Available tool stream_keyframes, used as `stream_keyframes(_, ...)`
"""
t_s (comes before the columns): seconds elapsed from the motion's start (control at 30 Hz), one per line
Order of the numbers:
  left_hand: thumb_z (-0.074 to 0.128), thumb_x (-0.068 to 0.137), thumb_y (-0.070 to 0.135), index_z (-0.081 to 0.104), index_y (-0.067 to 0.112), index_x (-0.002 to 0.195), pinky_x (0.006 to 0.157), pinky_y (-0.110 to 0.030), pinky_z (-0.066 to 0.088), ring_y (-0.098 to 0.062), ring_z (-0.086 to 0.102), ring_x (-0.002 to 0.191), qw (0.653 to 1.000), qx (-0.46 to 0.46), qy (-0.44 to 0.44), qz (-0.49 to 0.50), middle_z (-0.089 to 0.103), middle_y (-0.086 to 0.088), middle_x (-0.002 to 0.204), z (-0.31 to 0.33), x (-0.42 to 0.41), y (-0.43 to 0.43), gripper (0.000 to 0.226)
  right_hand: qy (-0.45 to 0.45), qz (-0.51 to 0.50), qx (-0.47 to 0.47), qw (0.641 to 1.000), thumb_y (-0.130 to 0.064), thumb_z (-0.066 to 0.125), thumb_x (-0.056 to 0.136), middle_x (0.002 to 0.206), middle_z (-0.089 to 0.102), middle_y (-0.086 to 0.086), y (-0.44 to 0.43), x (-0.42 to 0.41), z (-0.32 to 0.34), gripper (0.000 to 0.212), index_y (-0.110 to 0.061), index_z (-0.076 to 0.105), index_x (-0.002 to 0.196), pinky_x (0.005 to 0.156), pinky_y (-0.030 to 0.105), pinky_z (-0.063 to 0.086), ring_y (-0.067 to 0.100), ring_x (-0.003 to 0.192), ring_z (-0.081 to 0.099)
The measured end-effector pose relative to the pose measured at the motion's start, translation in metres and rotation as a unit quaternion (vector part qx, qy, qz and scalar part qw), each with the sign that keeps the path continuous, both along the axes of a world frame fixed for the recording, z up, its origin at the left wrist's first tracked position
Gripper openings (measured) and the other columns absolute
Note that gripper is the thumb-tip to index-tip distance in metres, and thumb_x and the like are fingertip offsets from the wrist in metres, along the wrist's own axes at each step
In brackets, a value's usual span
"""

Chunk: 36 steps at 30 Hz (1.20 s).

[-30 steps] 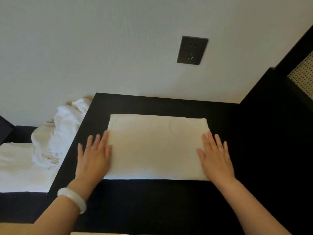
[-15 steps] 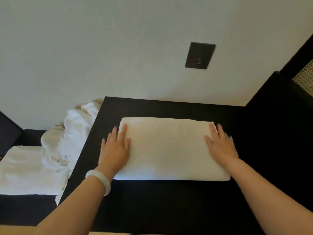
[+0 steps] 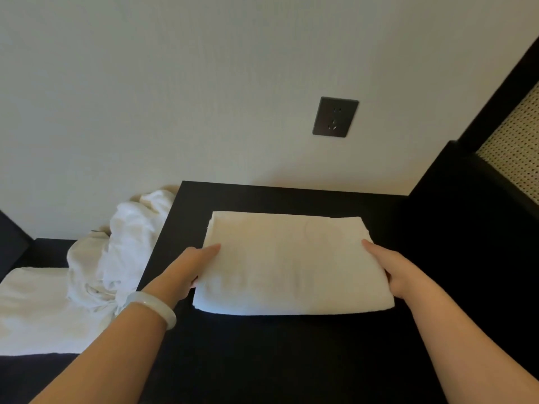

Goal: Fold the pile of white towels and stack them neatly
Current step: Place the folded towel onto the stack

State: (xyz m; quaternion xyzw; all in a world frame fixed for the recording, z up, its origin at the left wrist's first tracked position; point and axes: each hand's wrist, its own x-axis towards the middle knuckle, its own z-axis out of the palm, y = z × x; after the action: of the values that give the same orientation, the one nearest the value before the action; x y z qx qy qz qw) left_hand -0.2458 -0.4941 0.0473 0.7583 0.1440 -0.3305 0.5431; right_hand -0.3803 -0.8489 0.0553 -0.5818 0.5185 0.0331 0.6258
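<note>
Your left hand (image 3: 186,269) and right hand (image 3: 402,272) grip the folded towel (image 3: 291,263) by its short ends, thumbs on top; long axis left-right. The flat towel (image 3: 38,310) lies left, nearer your left hand.

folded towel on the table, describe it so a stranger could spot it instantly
Find the black table below the dark wall socket. On it is one folded towel, a smooth white rectangle gripped at its ends by the left hand and right hand. Unlike the crumpled towel pile off the table's left edge, it is flat and squared.
</note>
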Motion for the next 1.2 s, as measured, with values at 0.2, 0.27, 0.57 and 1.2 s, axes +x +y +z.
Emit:
stream_keyframes(0.2, 0.068, 0.091, 0.036, 0.06, 0.012, 0.12, 0.098, -0.056, 0.047, -0.037, 0.062, 0.105, 0.995, -0.086, 0.025, 0.035, 0.067, -0.013, 0.114, 0.023, -0.012, 0.007, 0.038, -0.045, 0.023, 0.042, 0.998, -0.036, 0.08, 0.079, 0.11, 0.071, 0.015, 0.009, -0.002, 0.007, 0.047, -0.02, 0.062, 0.119, 0.094, 0.063, 0.048, 0.04, 0.101, 0.067)
stream_keyframes(0.27, 0.069, 0.09, 0.035, 0.063, 0.013, 0.116, 0.098, -0.056, 0.047, -0.036, 0.062, 0.104, 0.995, -0.078, 0.016, 0.06, 0.068, -0.013, 0.112, 0.03, -0.021, 0.011, 0.034, -0.062, 0.041, 0.03, 0.997, -0.036, 0.082, 0.076, 0.113, 0.07, 0.013, 0.015, 0.002, 0.01, 0.055, -0.021, 0.059, 0.124, 0.094, 0.063, 0.049, 0.039, 0.102, 0.067)
stream_keyframes(0.57, 0.071, 0.089, 0.034, 0.067, 0.019, 0.103, 0.081, -0.037, 0.049, -0.024, 0.062, 0.094, 0.982, -0.06, -0.059, 0.169, 0.069, -0.005, 0.103, 0.051, -0.054, 0.074, 0.021, -0.113, 0.156, 0.019, 0.981, -0.037, 0.076, 0.082, 0.114, 0.068, 0.006, 0.096, 0.031, 0.033, 0.046, -0.028, 0.056, 0.122, 0.094, 0.061, 0.049, 0.033, 0.103, 0.066)
stream_keyframes(1.2, 0.074, 0.087, 0.024, 0.073, 0.022, 0.106, 0.084, -0.046, 0.057, -0.03, 0.073, 0.089, 0.949, -0.101, -0.082, 0.288, 0.077, -0.006, 0.093, 0.019, -0.048, 0.442, 0.019, -0.119, 0.275, 0.033, 0.953, -0.038, 0.08, 0.079, 0.117, 0.069, 0.006, 0.466, 0.098, 0.007, 0.047, -0.024, 0.061, 0.12, 0.096, 0.058, 0.049, 0.032, 0.105, 0.066)
